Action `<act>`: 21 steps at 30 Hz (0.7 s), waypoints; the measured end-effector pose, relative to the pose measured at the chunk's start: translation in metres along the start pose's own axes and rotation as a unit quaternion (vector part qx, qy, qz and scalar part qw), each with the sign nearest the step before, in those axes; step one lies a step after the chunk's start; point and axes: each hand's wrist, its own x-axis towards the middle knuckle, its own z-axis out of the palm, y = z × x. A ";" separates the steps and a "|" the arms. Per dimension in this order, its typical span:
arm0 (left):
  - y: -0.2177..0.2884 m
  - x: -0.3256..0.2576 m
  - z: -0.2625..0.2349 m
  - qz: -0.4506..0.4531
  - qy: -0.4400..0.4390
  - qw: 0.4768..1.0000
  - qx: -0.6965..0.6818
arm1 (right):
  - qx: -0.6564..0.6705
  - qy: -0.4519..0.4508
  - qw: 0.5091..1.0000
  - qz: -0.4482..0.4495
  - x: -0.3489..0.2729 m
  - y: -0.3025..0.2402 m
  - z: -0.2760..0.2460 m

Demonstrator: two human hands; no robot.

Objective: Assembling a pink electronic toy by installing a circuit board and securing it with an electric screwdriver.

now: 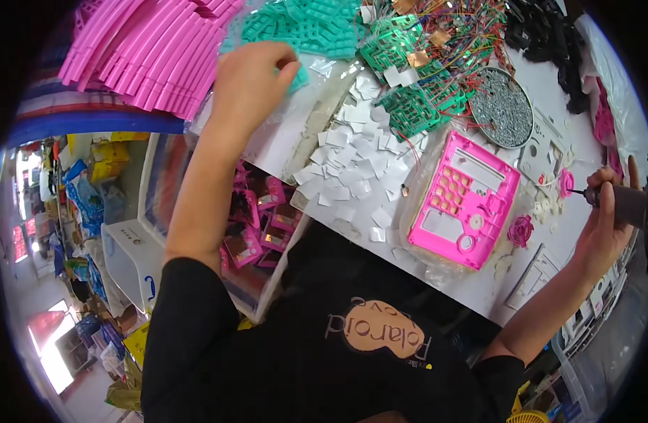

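My left hand [253,88] is closed at the front of the pile of teal plastic parts [303,28]. A small teal plastic part [298,79] shows at its fingertips, mostly hidden by the hand. At the far right, my right hand [600,236] is wrapped round a dark electric screwdriver [628,206], its thin bit pointing left over the table. Between the hands, a pink plastic casing panel [489,180] with square button holes lies on a clear-wrapped stack. No hand touches it.
Long pink plastic strips [140,56] fill the back left. White paper squares [352,158], green circuit boards [415,109] with wires and a round tin of screws [501,106] cover the middle. Pink assembled pieces [260,225] lie in a box below the table's left edge.
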 end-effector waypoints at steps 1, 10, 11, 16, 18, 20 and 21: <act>-0.007 0.014 0.009 0.016 0.008 0.999 0.043 | -0.020 0.005 1.000 0.003 0.002 0.001 -0.005; -0.018 0.042 0.033 -0.012 -0.047 0.981 0.189 | -0.079 0.081 0.993 0.020 -0.023 -0.003 -0.009; -0.021 0.039 0.028 0.001 -0.029 0.986 0.165 | -0.129 0.128 0.983 0.007 -0.027 -0.009 -0.002; 0.039 -0.011 0.002 -0.117 -0.033 0.903 -0.413 | -0.144 0.211 0.913 -0.318 -0.052 -0.061 0.037; 0.077 -0.032 0.003 -0.169 -0.144 0.785 -0.579 | -0.113 0.066 0.956 -0.264 -0.070 -0.073 0.051; 0.097 -0.051 0.012 -0.184 -0.243 0.668 -0.679 | -0.136 -0.109 0.967 -0.189 -0.070 -0.065 0.077; 0.110 -0.056 0.016 -0.178 -0.280 0.638 -0.695 | -0.059 -0.089 0.984 -0.143 -0.071 -0.048 0.092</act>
